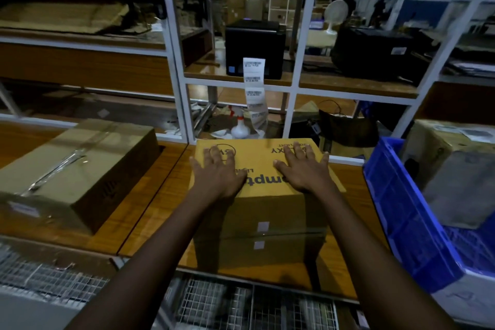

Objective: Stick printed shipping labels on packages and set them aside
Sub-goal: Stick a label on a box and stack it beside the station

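On the wooden worktop [150, 211], both arms reach forward, the left hand [218, 171] and right hand [304, 169] lying flat with fingers spread on top of a cardboard box [261, 225], gripping nothing. Its yellow-brown top carries upside-down printing; clear tape crosses its front. Behind, labels [254, 80] hang from a black printer [254, 45].

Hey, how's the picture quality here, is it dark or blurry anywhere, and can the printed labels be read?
Head view: dim overall; the label strip hanging from the printer is brightest, barcodes visible, text too small to read; top shelves smeared; wide lens bows the white shelf frame; glare streaks the tape on the left box.
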A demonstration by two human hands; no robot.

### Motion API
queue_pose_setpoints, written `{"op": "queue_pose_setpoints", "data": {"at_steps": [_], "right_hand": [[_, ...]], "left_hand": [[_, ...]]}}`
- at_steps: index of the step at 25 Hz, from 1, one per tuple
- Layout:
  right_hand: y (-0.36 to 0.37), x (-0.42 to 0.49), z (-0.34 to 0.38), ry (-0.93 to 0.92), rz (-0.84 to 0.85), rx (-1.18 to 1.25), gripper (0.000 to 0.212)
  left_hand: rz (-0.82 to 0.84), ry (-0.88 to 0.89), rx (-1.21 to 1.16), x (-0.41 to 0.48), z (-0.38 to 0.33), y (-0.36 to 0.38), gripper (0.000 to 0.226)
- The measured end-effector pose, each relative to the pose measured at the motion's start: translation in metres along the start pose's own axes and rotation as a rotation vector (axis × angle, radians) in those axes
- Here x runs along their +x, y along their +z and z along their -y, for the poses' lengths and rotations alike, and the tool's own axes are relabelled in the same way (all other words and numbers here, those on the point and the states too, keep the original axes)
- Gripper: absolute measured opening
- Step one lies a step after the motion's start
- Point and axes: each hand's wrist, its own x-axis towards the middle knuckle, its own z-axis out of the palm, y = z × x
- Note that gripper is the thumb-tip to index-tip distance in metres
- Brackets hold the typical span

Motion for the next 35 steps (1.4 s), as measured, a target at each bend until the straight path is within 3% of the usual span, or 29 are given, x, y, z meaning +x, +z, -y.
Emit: {"op": "queue_pose_setpoints", "data": {"at_steps": [4, 12, 15, 19, 28, 31, 35], "right_hand": [[0.001, 0.002, 0.013, 0.089, 0.021, 0.002, 0.075], [0.01, 0.007, 0.013, 0.082, -0.019, -0.032, 0.074], [0.004, 0.017, 0.015, -0.066, 0.012, -0.041, 0.074], [-0.004, 0.036, 0.016, -0.318, 0.07, -0.055, 0.07], [0.009, 0.048, 0.014, -0.349, -0.01, -0.08, 0.064], [0.009, 0.042, 0.011, -0.28, -0.044, -0.042, 0.068], [0.004, 0.023, 0.008, 0.064, -0.102, 0.037, 0.071]], "left_hand": [[-0.013, 0.096, 0.024, 0.015, -0.022, 0.002, 0.073], [-0.023, 0.119, 0.028, 0.017, -0.023, 0.006, 0.068], [-0.046, 0.113, -0.009, 0.013, -0.022, 0.007, 0.069], [-0.079, -0.021, -0.082, 0.009, -0.019, 0.005, 0.073], [0.02, 0.022, -0.013, 0.024, -0.014, 0.005, 0.073], [0.071, 0.117, -0.02, 0.021, -0.009, 0.001, 0.083], [0.161, 0.387, 0.061, 0.007, 0.002, -0.011, 0.118]]}}
